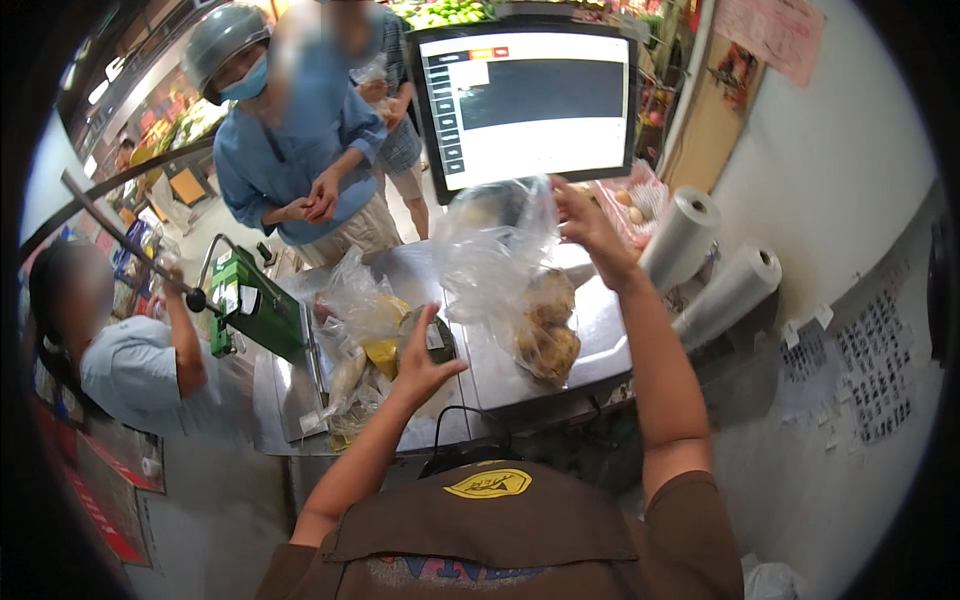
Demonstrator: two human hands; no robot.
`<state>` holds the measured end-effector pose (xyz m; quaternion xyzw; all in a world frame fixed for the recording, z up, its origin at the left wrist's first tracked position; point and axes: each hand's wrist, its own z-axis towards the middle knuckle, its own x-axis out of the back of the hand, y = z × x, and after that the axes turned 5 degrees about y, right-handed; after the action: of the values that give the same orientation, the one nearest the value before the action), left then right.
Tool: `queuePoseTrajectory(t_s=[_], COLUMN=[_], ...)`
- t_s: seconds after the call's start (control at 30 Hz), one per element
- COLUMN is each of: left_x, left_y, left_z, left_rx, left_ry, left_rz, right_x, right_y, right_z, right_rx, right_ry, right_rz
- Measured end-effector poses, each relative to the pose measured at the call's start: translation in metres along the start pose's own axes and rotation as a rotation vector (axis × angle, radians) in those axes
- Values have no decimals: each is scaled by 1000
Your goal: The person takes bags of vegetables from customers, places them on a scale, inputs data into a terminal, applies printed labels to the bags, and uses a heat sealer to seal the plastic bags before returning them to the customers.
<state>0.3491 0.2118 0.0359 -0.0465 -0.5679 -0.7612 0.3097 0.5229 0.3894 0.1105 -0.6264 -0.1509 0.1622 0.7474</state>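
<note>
A clear plastic bag of brown, lumpy produce, perhaps root vegetables, rests on the right part of the metal counter. My right hand is raised behind it, fingers at the upper edge of the thin plastic; whether they pinch it is unclear. My left hand, thumb and fingers apart, is over the counter beside a dark green round item bearing a label. Left of that hand lie several clear bags, with a yellow package among them.
A lit monitor stands across the counter. Upright plastic bag rolls and a basket of eggs are at the right. A green device stands left. People face the counter, one wearing a helmet; another person is at left.
</note>
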Motion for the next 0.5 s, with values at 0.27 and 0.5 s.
queuePoseTrajectory(t_s=[0.27, 0.5], left_x=[-97, -120], left_y=[30, 51], left_z=[69, 68], left_rx=[-40, 155], left_ry=[-191, -116], left_rz=[-531, -811], right_x=[-37, 105], right_y=[-1, 77], right_z=[-61, -136], right_rx=[525, 187], right_ry=[-32, 948], right_rz=[-412, -579])
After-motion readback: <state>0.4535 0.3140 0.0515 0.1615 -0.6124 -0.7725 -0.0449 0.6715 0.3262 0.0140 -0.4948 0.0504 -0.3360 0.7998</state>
